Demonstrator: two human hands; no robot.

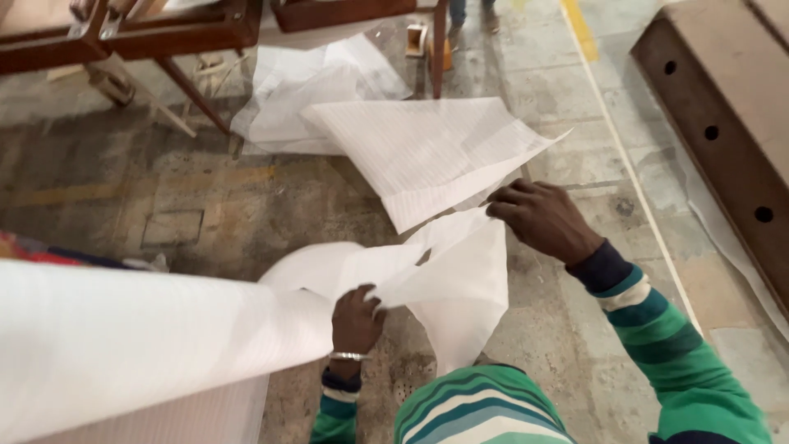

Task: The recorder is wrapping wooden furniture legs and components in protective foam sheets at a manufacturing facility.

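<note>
A thin white foam sheet point(427, 152) runs off a big white roll point(123, 345) at the lower left and spreads over the floor toward the middle. My left hand point(355, 316), with a metal bangle at the wrist, grips the sheet's edge just beside the roll. My right hand point(538, 218) pinches the same sheet farther right, where it folds and tears into a hanging flap point(464, 288). Both arms wear green striped sleeves.
Dark wooden furniture frames point(164, 33) stand at the top left above more white sheet point(288, 99). A long brown panel with round holes point(723, 115) lies along the right. A yellow floor line point(582, 29) runs up top. Another person's feet point(472, 16) show at the top edge.
</note>
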